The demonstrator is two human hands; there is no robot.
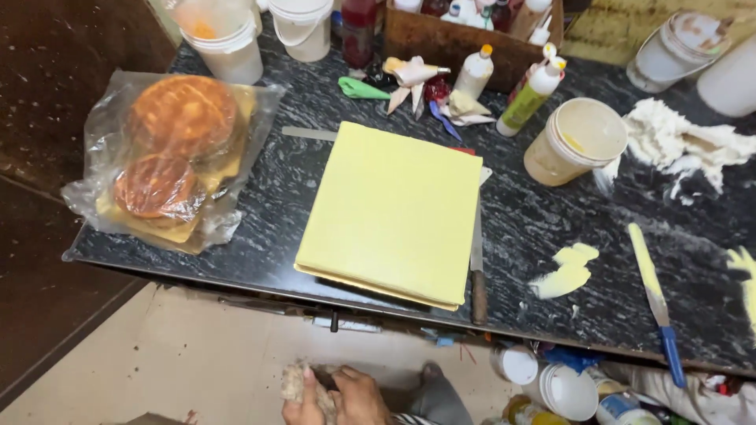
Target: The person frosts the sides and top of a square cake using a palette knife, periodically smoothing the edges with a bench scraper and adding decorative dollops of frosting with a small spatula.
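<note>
Hands are both below the counter's front edge, low in the view: the right hand (361, 396) and the left hand (303, 403) are closed together around a crumpled pale cloth (296, 383), held down near the floor and well apart from anything on the counter (260, 220). A square yellow-iced cake (391, 211) sits on its board near the middle of the front edge, squared to it, apparently for reach from the front. A long knife (477, 260) lies just beside the cake's right side, handle overhanging the front edge. A palette knife (652, 287) smeared yellow, blue handle, rests toward the right front, with yellow icing smears (567, 271) between it and the cake. At the left end, round sponge layers in a clear plastic bag (169, 153) lie stacked and wrapped. An open tub (575, 140) behind the cake's right corner holds yellowish cream. Squeeze bottles (531, 94) and piping bags (409, 79) crowd the back edge. White cream (677, 142) lies heaped at the right rear.
</note>
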